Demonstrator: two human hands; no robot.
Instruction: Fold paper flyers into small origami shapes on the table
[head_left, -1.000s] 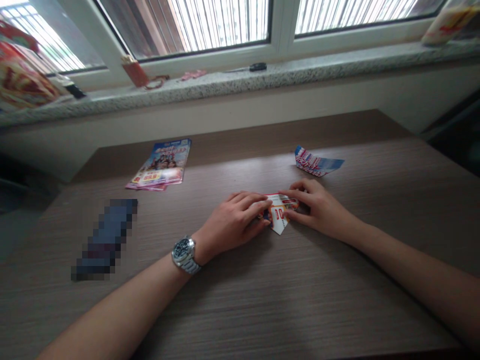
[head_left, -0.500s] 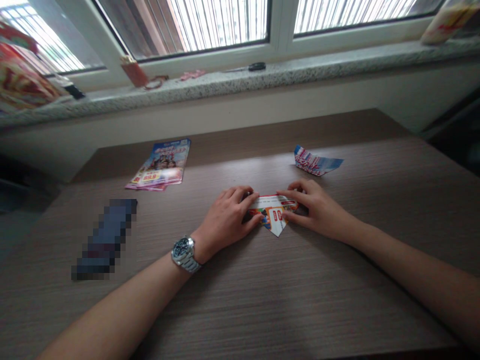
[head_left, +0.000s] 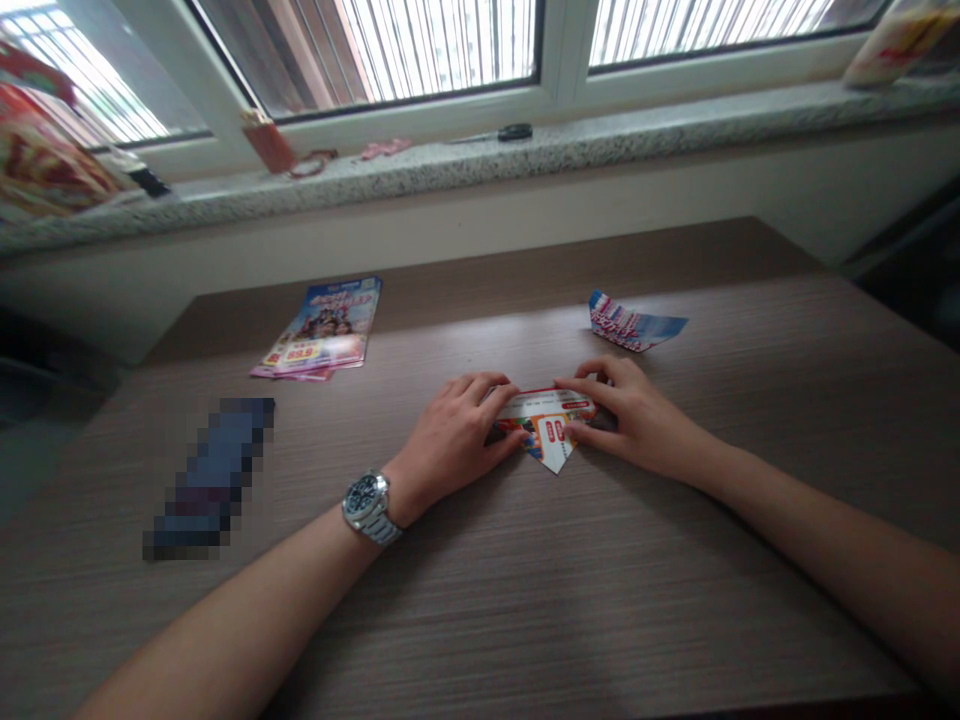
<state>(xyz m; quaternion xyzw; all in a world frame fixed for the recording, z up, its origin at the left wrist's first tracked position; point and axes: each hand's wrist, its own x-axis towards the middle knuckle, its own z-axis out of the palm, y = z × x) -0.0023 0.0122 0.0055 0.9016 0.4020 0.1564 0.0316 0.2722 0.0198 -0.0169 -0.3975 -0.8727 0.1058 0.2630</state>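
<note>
Between my hands a folded flyer (head_left: pixel 551 425) lies on the table, white with orange and red print. Its lower edge comes to a point towards me. My left hand (head_left: pixel 469 425), with a metal watch (head_left: pixel 369 505) on its wrist, grips the left end between thumb and fingers. At the right end, my right hand (head_left: pixel 630 415) grips the paper with its thumb at the lower part and its index finger on the top edge. Just beyond that hand stands a blue folded paper (head_left: pixel 637 328), bent upward at its left side.
A stack of printed flyers (head_left: pixel 326 325) lies at the back left of the brown table (head_left: pixel 465 590). Nearer to me is a dark pixelated object (head_left: pixel 217 470). On the stone windowsill (head_left: pixel 615 135) sit a red container (head_left: pixel 268 145), a pink item (head_left: pixel 384 149) and a black-handled thing (head_left: pixel 514 132).
Hardly anything differs. My right-hand fingers have shifted very slightly upward at the flyer's edge, while the left hand keeps its place.
</note>
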